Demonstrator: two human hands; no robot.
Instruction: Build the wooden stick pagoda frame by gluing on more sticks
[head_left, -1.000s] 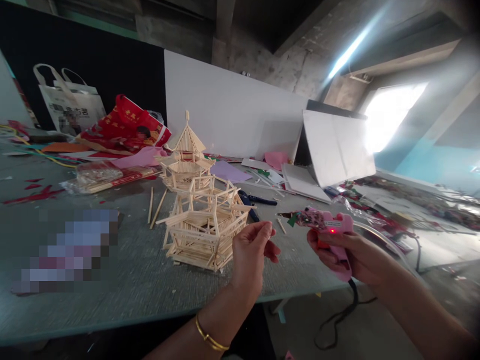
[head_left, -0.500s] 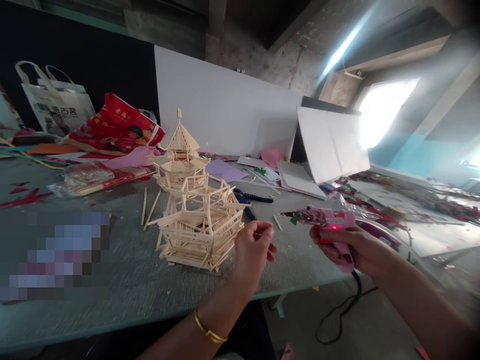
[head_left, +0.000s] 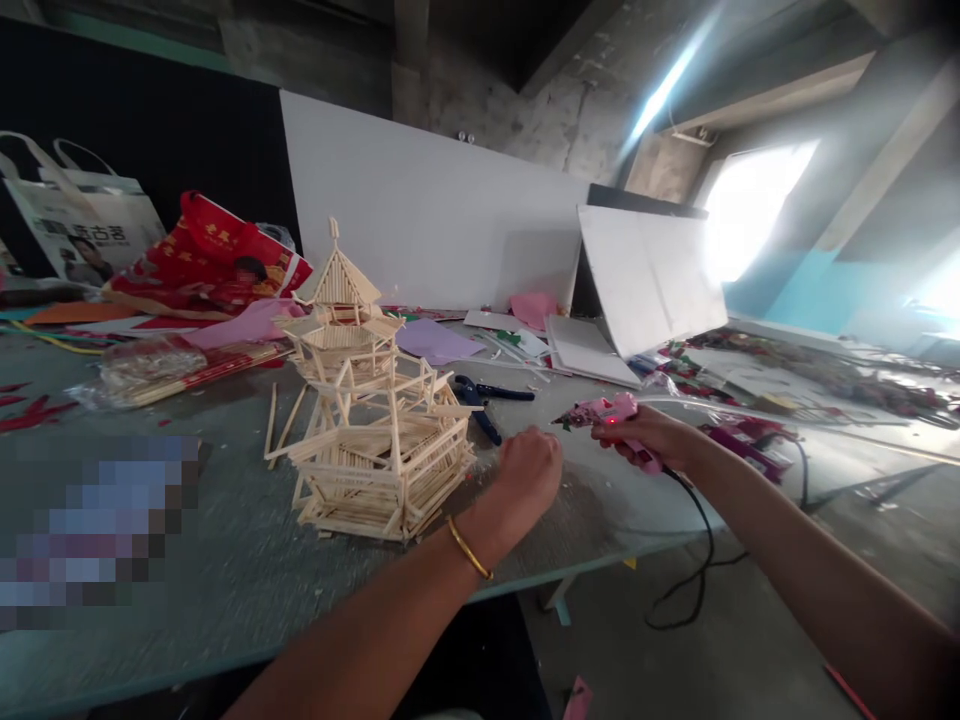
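A tiered pagoda model [head_left: 390, 450] made of thin wooden sticks stands upright on the table. To its right, my left hand [head_left: 531, 468] is down low near the tabletop, back toward me and fingers curled. Whatever those fingers hold, if anything, is hidden behind the hand. My right hand [head_left: 649, 438] grips a pink hot glue gun [head_left: 600, 410] by its handle, with a red light lit on its side. The gun's dark nozzle points left, close to my left knuckles but apart from them. Dark blue-handled pliers [head_left: 480, 400] lie just behind my left hand.
Two loose sticks [head_left: 281, 425] lie left of the model. Behind are a plastic-wrapped bundle of sticks [head_left: 187, 375], a red bag [head_left: 210, 255], coloured paper [head_left: 435, 340] and white boards [head_left: 652, 280]. The gun's black cord [head_left: 705, 540] hangs past the table edge.
My left hand has turned over and gone down to the table, where a short stick lay. The glue gun in my right hand has moved left and slightly up. The view has shifted right.
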